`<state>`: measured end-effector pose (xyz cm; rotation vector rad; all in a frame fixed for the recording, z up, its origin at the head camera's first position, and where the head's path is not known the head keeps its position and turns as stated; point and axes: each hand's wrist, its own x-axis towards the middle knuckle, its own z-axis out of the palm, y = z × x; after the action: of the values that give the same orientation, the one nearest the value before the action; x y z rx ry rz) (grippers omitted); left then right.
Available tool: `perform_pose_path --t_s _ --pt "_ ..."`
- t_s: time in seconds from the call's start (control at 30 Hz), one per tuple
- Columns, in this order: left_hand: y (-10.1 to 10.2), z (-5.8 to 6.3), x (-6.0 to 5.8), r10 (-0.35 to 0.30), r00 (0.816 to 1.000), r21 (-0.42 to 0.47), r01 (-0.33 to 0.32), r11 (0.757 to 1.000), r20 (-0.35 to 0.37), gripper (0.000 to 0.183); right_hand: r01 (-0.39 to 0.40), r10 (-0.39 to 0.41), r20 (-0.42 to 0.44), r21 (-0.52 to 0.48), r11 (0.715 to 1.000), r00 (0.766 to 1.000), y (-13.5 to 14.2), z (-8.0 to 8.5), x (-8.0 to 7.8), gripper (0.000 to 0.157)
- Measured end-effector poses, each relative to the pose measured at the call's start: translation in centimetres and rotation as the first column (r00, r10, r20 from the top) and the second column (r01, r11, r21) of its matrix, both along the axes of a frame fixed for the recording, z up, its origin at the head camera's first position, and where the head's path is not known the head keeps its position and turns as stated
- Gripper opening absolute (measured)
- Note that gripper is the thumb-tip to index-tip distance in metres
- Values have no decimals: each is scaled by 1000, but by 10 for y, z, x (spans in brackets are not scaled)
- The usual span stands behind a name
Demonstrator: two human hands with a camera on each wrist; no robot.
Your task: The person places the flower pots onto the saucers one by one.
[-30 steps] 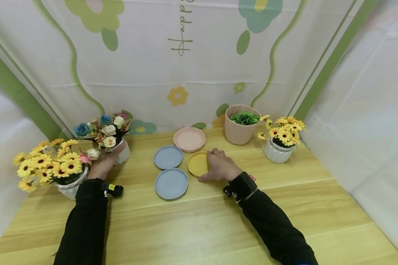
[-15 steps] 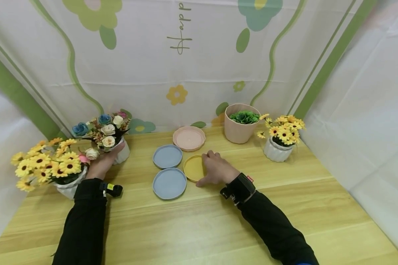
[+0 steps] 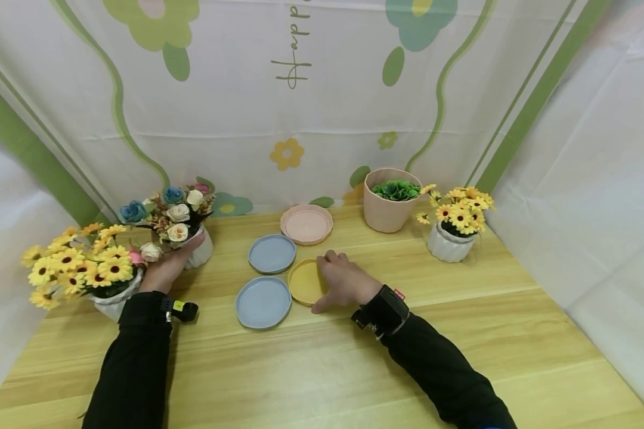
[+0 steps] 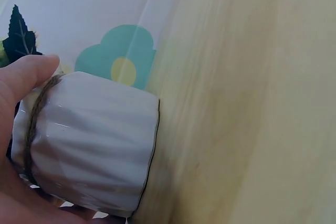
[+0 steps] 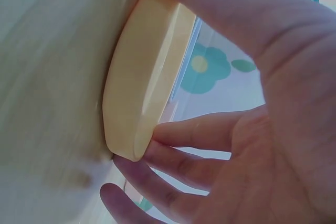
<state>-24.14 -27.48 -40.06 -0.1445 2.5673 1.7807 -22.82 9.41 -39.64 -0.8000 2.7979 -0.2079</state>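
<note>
At the left, my left hand [image 3: 166,268] holds a white flowerpot [image 4: 94,140] with a twine band; roses [image 3: 178,213] in cream and blue stand in it. Its thumb lies near the pot's top edge, and the other fingers are partly hidden. Mid-table, my right hand [image 3: 349,281] grips a yellow saucer [image 3: 303,283] across its right side, thumb at the near rim and fingers at the far rim. The saucer lies low on the wood. Right against its left side is a blue saucer [image 3: 263,302], with a second blue saucer [image 3: 272,254] just behind.
Behind the blue saucers lies a pink saucer [image 3: 307,224]. A pink pot [image 3: 387,210] with green leaves and a white pot [image 3: 449,245] of yellow daisies stand at the right. More yellow daisies [image 3: 80,265] in a white pot crowd my left wrist. A printed cloth [image 3: 236,137] hangs behind.
My right hand has slid the yellow saucer left and toward me. The nearer blue saucer has shifted left and away from the other blue one. The left hand stays on its pot.
</note>
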Motion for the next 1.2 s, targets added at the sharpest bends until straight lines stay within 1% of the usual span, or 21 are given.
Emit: perform_pose_path --t_s 0.13,0.33,0.47,0.6,0.67,0.73,0.77,0.8,0.87,0.97,1.03,1.07,1.17,1.2 --pt "3 1 1 -9 998 20 10 1000 -59 94 -34 34 -9 -1 999 999 -4 0 6 108" --pt "1 -8 -2 -4 998 -4 4 1000 -61 94 -81 81 -21 -7 997 996 -8 1 15 109" --pt "4 -10 -1 -3 997 2 3 1000 -82 91 -103 102 -38 -4 995 994 -11 1 19 108" --pt "8 -8 3 -9 999 2 10 1000 -44 92 -123 123 -43 1 992 991 -15 1 22 107" --pt "10 -7 5 6 999 -3 -7 1000 -40 95 -139 139 -44 8 990 989 -17 0 25 107" --pt "12 -6 6 17 1000 -10 -17 1000 -20 98 -153 154 -42 16 988 987 -20 0 27 108" --pt "13 -6 7 26 999 -14 -26 1000 -26 99 -160 161 -41 18 987 986 -21 0 29 108" --pt "14 -6 7 22 1000 -16 -23 1000 -21 99 -167 167 -40 20 986 985 -22 0 30 109" --pt "15 -6 9 -5 1000 -19 5 1000 -1 100 -179 180 -37 19 984 983 -24 0 33 109" --pt "18 -5 11 -30 1000 -8 30 1000 -9 98 -193 195 -46 29 981 980 -26 0 36 108" --pt "24 2 17 -72 997 4 72 997 19 96 -198 200 -52 38 980 979 -27 1 37 108" --pt "25 3 19 -93 995 23 92 995 31 94 -197 200 -56 44 979 978 -27 1 37 109" --pt "28 1 23 -159 985 27 158 987 67 90 -192 194 -56 46 980 979 -26 0 35 110" --pt "28 -2 23 -180 981 23 179 984 65 86 -188 190 -57 43 981 980 -26 0 34 110"
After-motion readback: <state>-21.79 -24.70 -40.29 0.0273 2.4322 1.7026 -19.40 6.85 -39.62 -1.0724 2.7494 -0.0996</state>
